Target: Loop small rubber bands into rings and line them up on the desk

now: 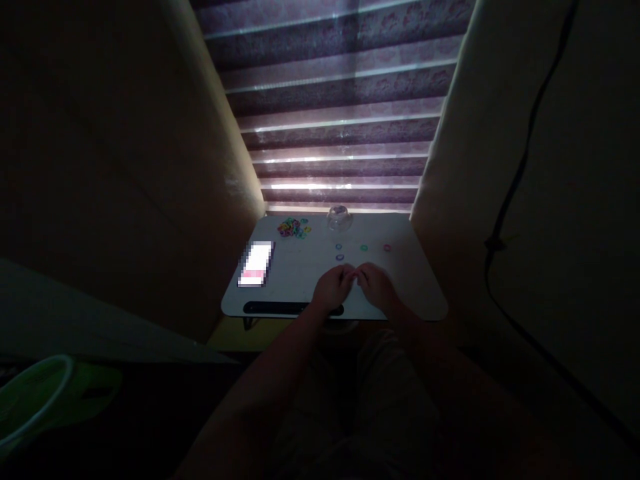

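Observation:
My left hand [334, 287] and my right hand [376, 285] meet over the front part of a white lap table, fingertips pinched together. Between them a bit of a small pinkish-red band [354, 275] shows; the fingers hide most of it. Just beyond lie small loose bands: a bluish one [339, 247], a purplish one [340, 257] nearer me, a green one [364, 247] and a pink one [387, 247]. A heap of multicoloured bands [291, 228] sits at the far left of the table.
The white table [300, 273] has a dark slot [275, 307] along its front edge. A lit phone [257, 264] lies at the left, and a clear container [339, 219] stands at the back. A green basket [65, 393] is at lower left; a dark cable [515, 180] hangs right.

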`<state>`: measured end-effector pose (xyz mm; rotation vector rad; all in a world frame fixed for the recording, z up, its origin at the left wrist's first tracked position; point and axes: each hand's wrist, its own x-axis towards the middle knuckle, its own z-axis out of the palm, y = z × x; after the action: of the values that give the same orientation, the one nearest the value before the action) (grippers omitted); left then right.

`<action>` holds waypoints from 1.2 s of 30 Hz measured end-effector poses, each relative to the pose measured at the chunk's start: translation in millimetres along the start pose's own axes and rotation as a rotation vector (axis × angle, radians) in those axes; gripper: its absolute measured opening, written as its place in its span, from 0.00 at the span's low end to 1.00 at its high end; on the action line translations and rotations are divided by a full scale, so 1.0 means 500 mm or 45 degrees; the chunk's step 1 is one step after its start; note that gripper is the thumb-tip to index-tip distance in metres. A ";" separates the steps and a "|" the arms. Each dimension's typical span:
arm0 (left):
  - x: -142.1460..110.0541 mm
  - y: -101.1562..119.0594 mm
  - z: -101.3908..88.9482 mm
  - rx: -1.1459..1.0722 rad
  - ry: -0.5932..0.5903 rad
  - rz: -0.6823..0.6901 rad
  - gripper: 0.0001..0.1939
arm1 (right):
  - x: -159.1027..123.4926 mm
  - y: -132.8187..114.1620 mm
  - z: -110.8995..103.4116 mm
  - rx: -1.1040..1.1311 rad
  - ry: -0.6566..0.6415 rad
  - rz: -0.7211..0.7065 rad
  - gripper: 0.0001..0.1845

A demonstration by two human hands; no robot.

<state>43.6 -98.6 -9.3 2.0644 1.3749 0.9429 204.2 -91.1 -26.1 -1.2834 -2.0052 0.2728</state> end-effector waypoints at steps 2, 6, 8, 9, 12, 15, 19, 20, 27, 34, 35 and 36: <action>0.001 -0.002 0.001 -0.021 -0.005 0.021 0.15 | 0.000 -0.001 0.001 -0.009 -0.004 0.015 0.13; 0.002 -0.009 0.001 -0.040 -0.012 0.051 0.17 | 0.006 0.002 0.001 0.036 0.005 0.030 0.12; 0.002 -0.012 0.001 -0.041 -0.028 0.061 0.17 | 0.010 0.004 0.000 0.094 0.015 0.057 0.13; 0.002 -0.013 0.000 -0.037 -0.037 0.063 0.17 | 0.012 0.005 0.000 0.132 0.025 0.077 0.13; 0.003 -0.014 -0.001 -0.007 -0.057 0.055 0.16 | 0.018 0.009 -0.001 0.278 0.057 0.166 0.14; 0.004 -0.013 -0.002 0.022 -0.064 0.065 0.14 | 0.021 0.015 -0.001 0.456 0.063 0.259 0.14; 0.004 -0.011 0.001 0.046 -0.046 0.082 0.12 | 0.022 0.019 -0.005 0.558 0.066 0.266 0.15; 0.004 -0.010 0.001 0.045 -0.039 0.084 0.12 | 0.022 0.018 -0.006 0.548 0.058 0.252 0.15; 0.001 0.004 -0.002 -0.012 0.039 0.053 0.13 | 0.011 0.018 -0.001 0.435 -0.027 0.175 0.13; 0.001 0.004 0.001 -0.039 0.057 -0.060 0.12 | 0.011 0.022 0.001 0.279 0.030 0.077 0.09; 0.001 0.002 0.002 -0.034 0.074 -0.064 0.11 | 0.011 0.021 -0.001 0.276 0.031 0.079 0.10; 0.001 0.001 0.003 -0.029 0.093 -0.072 0.11 | 0.011 0.019 -0.002 0.279 0.031 0.087 0.10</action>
<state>44.9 -98.1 -9.7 1.9813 1.4455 1.0146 210.5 -82.3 -27.8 -1.2108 -1.8562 0.4929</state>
